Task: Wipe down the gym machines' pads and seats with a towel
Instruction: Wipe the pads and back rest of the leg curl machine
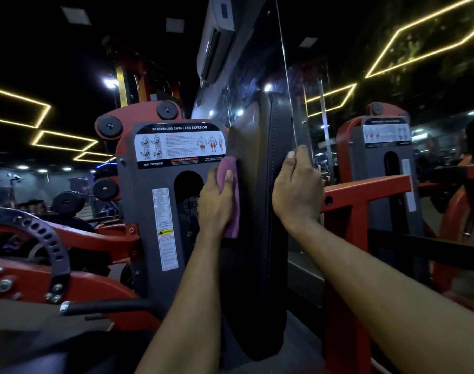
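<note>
One left hand point(217, 203) holds one pink towel point(233, 220) against one black pad point(257, 211). One right hand point(298, 195) grips the pad's edge.

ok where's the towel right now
In the head view the pink towel sits left of centre, gripped by the left hand against the left face of the upright black back pad.

Single head view, wide-angle, looks forward and slightly down along both forearms, close to upright back pad point(260, 211); mirror point(392, 76) beyond
</note>
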